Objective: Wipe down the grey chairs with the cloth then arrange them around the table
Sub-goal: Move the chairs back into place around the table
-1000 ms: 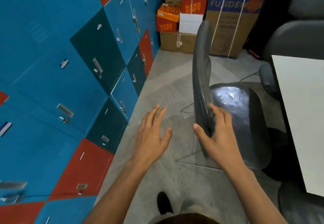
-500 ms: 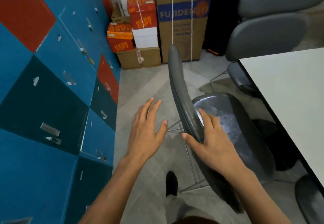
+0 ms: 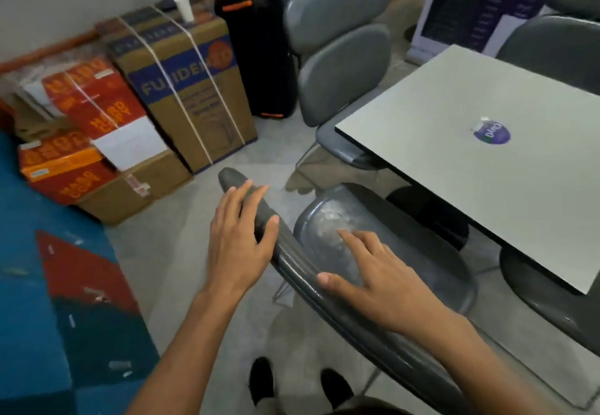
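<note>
I stand behind a dark grey chair [image 3: 409,239] whose backrest runs slantwise across the middle of the view. Its seat, with pale dusty smears, points toward the white table [image 3: 506,207]. My left hand [image 3: 238,242] grips the top end of the backrest, fingers on the far side and thumb on the near edge. My right hand [image 3: 373,281] holds the backrest lower down, thumb behind and fingers reaching over the front toward the seat. No cloth is in view.
Two stacked grey chairs [image 3: 341,67] stand at the table's far-left corner, and other chairs [image 3: 555,48] sit at the far right and lower right. Cardboard boxes [image 3: 181,90] and a black bag [image 3: 259,57] line the wall. Blue lockers [image 3: 39,301] are on the left. A round sticker [image 3: 492,134] lies on the tabletop.
My left hand, free in the air before, now holds the top of the backrest. The chair has tilted and swung toward the table, and my view has turned right.
</note>
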